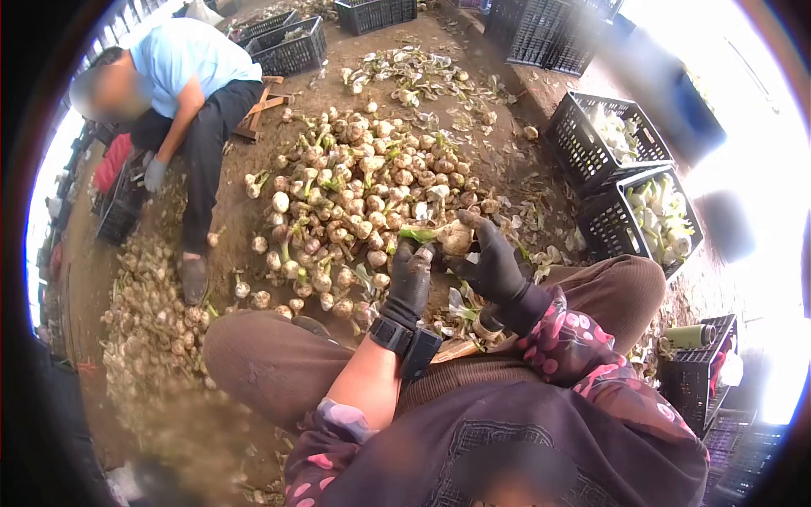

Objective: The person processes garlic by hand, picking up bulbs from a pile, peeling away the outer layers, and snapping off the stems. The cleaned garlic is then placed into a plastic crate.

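Note:
My left hand (410,277), in a dark glove, is closed around the green stalk end of a bulb (456,239) that looks like garlic or an onion, brown-skinned and dirty. The round end points right, towards my right hand (494,264), also gloved, whose fingers and thumb curve around it. Both hands are above my lap, just in front of a large heap of similar bulbs (363,194) on the ground. Loose peeled leaves and skins (460,304) lie beneath my right hand.
Two black crates with whitish-green trimmed bulbs (659,211) stand to the right. Nearer on that side, a black basket (697,372) holds a green cylinder (688,336). A seated co-worker (190,76) is at the left, beside another bulb pile (156,313). Skins litter the ground (414,72) behind.

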{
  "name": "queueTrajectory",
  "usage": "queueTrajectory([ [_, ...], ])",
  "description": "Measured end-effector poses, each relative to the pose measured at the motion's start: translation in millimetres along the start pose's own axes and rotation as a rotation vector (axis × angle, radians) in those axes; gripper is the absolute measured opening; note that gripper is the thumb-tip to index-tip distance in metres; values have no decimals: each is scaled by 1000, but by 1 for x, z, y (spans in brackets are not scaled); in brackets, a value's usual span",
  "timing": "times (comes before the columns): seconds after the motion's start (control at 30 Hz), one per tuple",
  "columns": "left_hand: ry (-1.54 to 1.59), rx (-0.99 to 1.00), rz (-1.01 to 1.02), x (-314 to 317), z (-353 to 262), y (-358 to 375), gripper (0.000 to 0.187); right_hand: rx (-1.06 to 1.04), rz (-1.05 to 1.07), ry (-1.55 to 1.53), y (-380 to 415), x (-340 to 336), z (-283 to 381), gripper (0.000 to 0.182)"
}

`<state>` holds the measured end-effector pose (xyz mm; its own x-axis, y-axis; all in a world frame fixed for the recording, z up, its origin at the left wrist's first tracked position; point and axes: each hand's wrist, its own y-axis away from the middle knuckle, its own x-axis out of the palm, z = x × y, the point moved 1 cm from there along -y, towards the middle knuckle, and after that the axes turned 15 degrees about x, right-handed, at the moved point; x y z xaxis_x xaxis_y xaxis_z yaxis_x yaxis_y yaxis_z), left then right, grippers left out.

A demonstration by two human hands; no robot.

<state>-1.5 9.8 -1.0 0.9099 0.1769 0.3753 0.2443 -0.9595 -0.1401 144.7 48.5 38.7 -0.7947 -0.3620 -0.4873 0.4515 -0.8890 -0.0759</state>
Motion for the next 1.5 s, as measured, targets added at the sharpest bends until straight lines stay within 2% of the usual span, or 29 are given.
queueTrajectory([
  [0.07, 97, 4, -89, 7, -7, 3, 26, 88, -26, -315, 1, 4, 6, 49],
  [0.1, 133, 4, -118, 11, -12, 4, 25, 94, -24, -303, 1, 4, -5, 49],
  [0.17, 346, -72, -113, 19, -33, 2, 24, 581, 308, -1233, -10, 14, -37, 35],
  [0.2, 346, -105, -114, 21, -28, 4, 23, 751, 351, -1436, -8, 7, -36, 28],
  [0.23, 346, -137, -114, 22, -24, 6, 23, 750, 347, -1438, -5, 7, -29, 28],
  [0.27, 34, 65, -112, 10, -3, 2, 22, 660, 293, -1321, -5, 11, -21, 28],
  [0.37, -228, 308, -145, 3, 0, -2, 20, 589, 113, -1130, -5, 15, -7, 30],
  [0.43, -422, 171, -104, -4, -3, 0, 25, 380, -75, -887, -6, 8, -1, 34],
  [0.47, -330, 32, -104, -10, -2, 4, 22, 379, -91, -873, -6, 1, -10, 39],
  [0.57, -127, 122, -142, -9, 4, -2, 17, 222, -137, -725, -8, -9, -3, 43],
  [0.63, -280, 163, -102, 0, -12, -5, 15, 142, -175, -691, -10, -7, -14, 51],
  [0.7, -437, 194, -65, 7, -16, -2, 12, 61, -246, -237, -8, -6, -11, 57],
  [0.77, -79, 152, -157, 7, -10, 2, 19, 30, -278, -62, -1, -7, 5, 62],
  [0.8, -316, 243, -129, 3, -13, 4, 18, -103, -284, 109, 3, -7, 18, 63],
  [0.83, -323, 245, -139, 2, -14, 5, 18, -237, -290, 278, 5, -4, 26, 64],
  [0.9, -91, 194, -154, 4, -14, 4, 17, -234, -281, 269, 3, 0, 25, 66],
  [0.93, -318, 224, -142, 5, -19, 2, 17, -218, -253, 229, 3, -1, 24, 63],
  [0.97, -319, 225, -140, 2, -14, 2, 17, -199, -227, 188, 3, -1, 22, 60],
  [1.0, -488, 355, -95, 2, -16, 2, 17, -197, -231, 188, 4, 1, 19, 60],
  [1.07, -532, 505, -78, 7, -16, 6, 21, 391, 191, -795, 4, 10, 3, 53],
  [1.1, -556, 580, -72, 12, -22, 7, 22, 393, 185, -794, 2, 9, -2, 53],
  [1.17, 265, -89, -115, 18, -43, 5, 28, 498, 513, -1458, -4, 11, -10, 52],
  [1.2, 365, -130, -63, 10, -25, 4, 33, 463, 681, -1552, -3, 8, -16, 54],
  [1.3, 412, -132, -6, 7, -14, 2, 31, 498, 633, -1590, -3, 6, -17, 47],
  [1.33, 132, 9, 0, 9, -15, 1, 28, 496, 629, -1593, -5, 8, -16, 47],
  [1.37, -167, 126, -26, 11, -15, 0, 26, 518, 467, -1535, -8, 11, -16, 44],
  [1.43, -747, 759, 137, 14, -7, 0, 24, 556, 141, -1409, -9, 15, -20, 38],
  [1.47, -416, 327, 65, 15, 4, 8, 23, 568, 138, -1406, -7, 16, -25, 39],
  [1.5, -415, 322, 74, 20, -8, 10, 23, 569, 129, -1411, -6, 18, -29, 39],
])
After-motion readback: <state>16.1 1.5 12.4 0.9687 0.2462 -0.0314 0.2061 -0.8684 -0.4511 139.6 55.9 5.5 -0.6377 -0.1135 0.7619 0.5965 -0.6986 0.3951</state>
